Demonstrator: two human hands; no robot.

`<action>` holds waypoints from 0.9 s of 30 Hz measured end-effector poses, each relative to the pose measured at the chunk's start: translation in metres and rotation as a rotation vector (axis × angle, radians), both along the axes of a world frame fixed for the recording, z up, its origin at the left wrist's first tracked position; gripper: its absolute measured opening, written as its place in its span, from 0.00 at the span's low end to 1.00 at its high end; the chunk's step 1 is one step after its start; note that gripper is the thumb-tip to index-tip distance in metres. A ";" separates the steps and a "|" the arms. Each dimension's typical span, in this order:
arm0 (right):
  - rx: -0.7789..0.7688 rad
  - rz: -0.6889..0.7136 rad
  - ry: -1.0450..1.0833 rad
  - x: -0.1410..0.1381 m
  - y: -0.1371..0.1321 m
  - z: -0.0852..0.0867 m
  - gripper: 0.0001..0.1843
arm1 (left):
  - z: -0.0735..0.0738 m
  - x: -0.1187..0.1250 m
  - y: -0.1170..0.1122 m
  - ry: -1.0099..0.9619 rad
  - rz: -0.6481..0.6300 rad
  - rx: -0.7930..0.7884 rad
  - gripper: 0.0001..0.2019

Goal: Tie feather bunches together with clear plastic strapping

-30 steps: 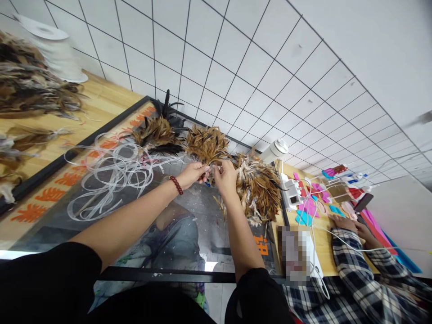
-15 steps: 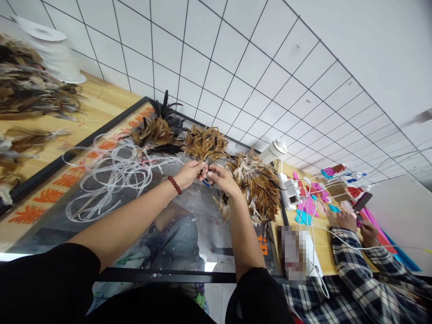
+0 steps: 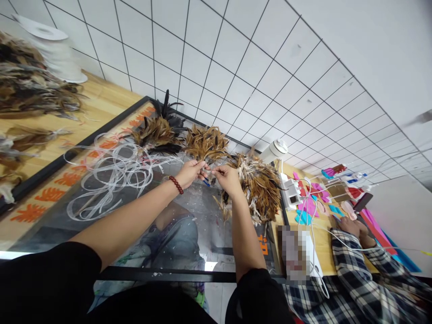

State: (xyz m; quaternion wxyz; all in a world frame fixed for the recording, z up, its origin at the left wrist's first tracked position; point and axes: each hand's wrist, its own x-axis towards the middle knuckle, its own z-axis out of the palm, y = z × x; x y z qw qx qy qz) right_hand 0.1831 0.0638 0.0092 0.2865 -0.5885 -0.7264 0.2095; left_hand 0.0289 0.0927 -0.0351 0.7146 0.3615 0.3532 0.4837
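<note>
With the bare left hand (image 3: 191, 174), pinching, nearly closed at the tips; with the bare right hand (image 3: 228, 179), pinching likewise just beside it. Cannot tell the contents of either pinch. Holding both just before a bushy golden-brown feather bunch (image 3: 206, 141) on the clear-topped, black-framed table (image 3: 162, 273), right of tangled translucent white ribbon (image 3: 133, 167).

A bushy bundle of brown, dark-flecked feathers (image 3: 207, 140) lies on the counter (image 3: 211, 218) just beyond the left hand (image 3: 193, 173) and right hand (image 3: 228, 178), tips fanned away; a small blue object (image 3: 207, 182) shows beneath the left fingers.
</note>
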 end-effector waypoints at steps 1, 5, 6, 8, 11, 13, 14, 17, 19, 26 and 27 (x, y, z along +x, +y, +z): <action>0.051 0.015 -0.078 0.000 -0.001 0.002 0.09 | 0.000 0.000 0.000 0.010 0.014 -0.009 0.09; 0.140 0.077 -0.373 -0.005 -0.007 0.008 0.13 | 0.002 0.003 -0.003 0.094 -0.017 -0.008 0.07; 0.153 0.086 -0.435 -0.006 -0.008 0.009 0.14 | 0.002 0.004 -0.003 0.120 -0.031 -0.003 0.07; 0.182 0.083 -0.551 -0.010 -0.009 0.008 0.15 | 0.001 0.005 -0.004 0.160 -0.053 0.014 0.09; 0.240 0.053 -0.688 -0.013 -0.009 0.004 0.15 | -0.002 0.006 -0.004 0.214 -0.089 0.062 0.12; 0.286 0.062 -0.751 -0.013 -0.008 0.002 0.15 | -0.004 0.006 -0.004 0.258 -0.125 0.105 0.15; 0.304 0.084 -0.775 -0.012 -0.008 0.001 0.15 | -0.005 0.006 -0.004 0.276 -0.144 0.123 0.15; 0.332 0.126 -0.781 -0.008 -0.008 0.002 0.15 | -0.007 0.005 -0.004 0.296 -0.182 0.147 0.15; 0.353 0.033 -0.707 -0.004 -0.007 0.003 0.15 | -0.007 0.004 -0.003 0.266 -0.183 0.141 0.15; -0.046 -0.025 0.087 0.010 0.008 -0.011 0.15 | -0.004 -0.001 -0.004 0.035 -0.251 0.111 0.15; -0.143 0.067 0.223 0.009 0.009 -0.013 0.17 | -0.004 -0.002 -0.005 0.015 -0.311 0.104 0.15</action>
